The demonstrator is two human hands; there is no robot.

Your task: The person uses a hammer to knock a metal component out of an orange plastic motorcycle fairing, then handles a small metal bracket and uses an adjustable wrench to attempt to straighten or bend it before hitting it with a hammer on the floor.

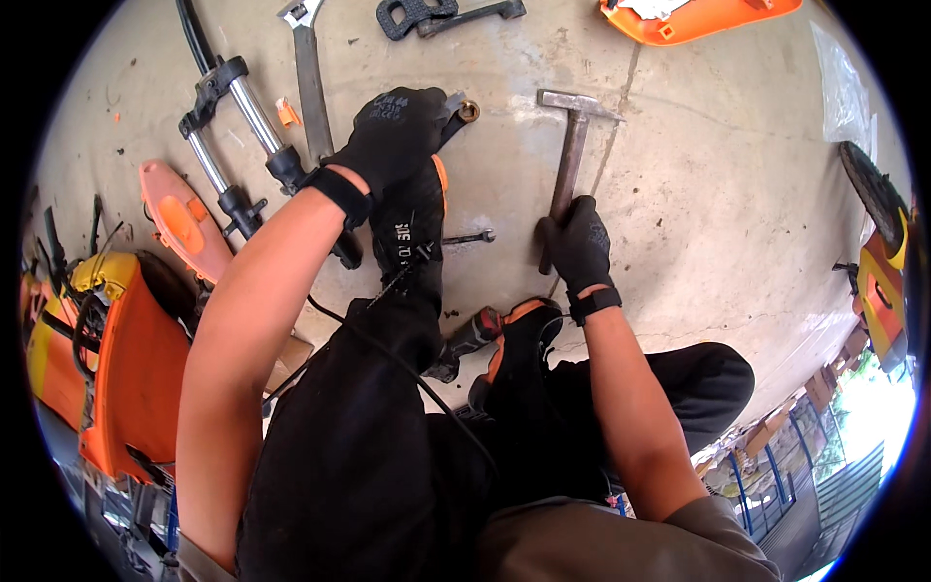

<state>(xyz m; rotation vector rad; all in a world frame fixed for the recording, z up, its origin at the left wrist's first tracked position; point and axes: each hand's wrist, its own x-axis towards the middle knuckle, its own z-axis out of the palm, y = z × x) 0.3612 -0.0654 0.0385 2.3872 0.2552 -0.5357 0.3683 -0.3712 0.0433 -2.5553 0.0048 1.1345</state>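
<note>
Right hand (579, 244) grips the hammer (569, 155) handle, head at 12 o'clock on the concrete floor (698, 213); left hand (396, 131) closes over a metal part (464, 109); step looks like setup, next needing a lifted, aimed strike.

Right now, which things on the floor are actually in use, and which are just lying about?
In use:
right hand gripping the hammer
left hand on a metal part with a brass ring
bolt between the hands

Lying about:
fork legs
long wrench
orange panel
black pedal piece
</note>
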